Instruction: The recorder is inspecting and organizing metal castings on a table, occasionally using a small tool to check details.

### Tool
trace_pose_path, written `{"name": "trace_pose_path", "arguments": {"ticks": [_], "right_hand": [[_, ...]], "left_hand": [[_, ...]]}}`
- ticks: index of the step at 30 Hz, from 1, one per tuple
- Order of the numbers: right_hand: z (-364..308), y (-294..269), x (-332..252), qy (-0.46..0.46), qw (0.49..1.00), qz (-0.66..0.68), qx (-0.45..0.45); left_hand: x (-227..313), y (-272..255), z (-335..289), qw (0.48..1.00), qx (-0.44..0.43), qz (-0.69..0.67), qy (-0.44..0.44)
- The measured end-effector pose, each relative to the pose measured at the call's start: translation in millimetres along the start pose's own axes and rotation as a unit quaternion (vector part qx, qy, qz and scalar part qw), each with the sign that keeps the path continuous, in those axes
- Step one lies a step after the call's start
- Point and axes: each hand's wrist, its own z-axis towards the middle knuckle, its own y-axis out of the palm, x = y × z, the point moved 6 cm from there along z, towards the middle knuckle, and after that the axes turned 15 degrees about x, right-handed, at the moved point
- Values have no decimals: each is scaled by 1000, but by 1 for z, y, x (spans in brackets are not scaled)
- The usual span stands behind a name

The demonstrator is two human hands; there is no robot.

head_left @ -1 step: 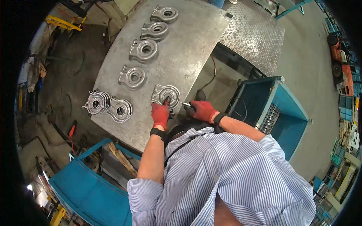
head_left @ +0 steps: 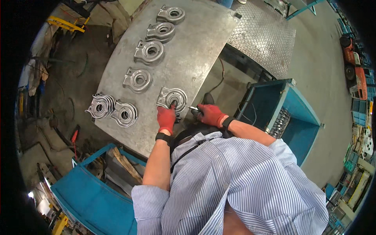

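A stamped silver metal part (head_left: 164,92) with a round ringed centre and a flat tab lies near the front edge of the metal table (head_left: 188,51). My left hand (head_left: 167,118), in a red glove with dark fingertips, grips its near side, with one finger reaching into the ringed centre. From the right, my right hand (head_left: 211,115), gloved alike, is closed around a slim pen-like tool (head_left: 193,108). Its thin tip points at the part's right rim; whether it touches cannot be made out. The tool's exact kind does not show.
Similar parts (head_left: 149,52) stand in a row up the table's left half. Two stacks of ring plates (head_left: 124,114) sit at its left corner. A blue bin (head_left: 299,117) with metal parts stands right; another blue metal frame (head_left: 94,196) stands lower left. Tread plate (head_left: 262,39) lies beyond.
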Motion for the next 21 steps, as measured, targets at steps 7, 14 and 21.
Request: {"name": "trace_pose_path", "arguments": {"ticks": [7, 14, 21], "right_hand": [[0, 3, 3, 29, 999, 26, -20], [-2, 8, 5, 9, 1000, 9, -4], [-4, 4, -2, 13, 1000, 15, -11]], "left_hand": [[-4, 5, 6, 999, -26, 25, -16], [-12, 9, 7, 1000, -15, 16, -8], [-16, 8, 8, 1000, -15, 12, 10]]}}
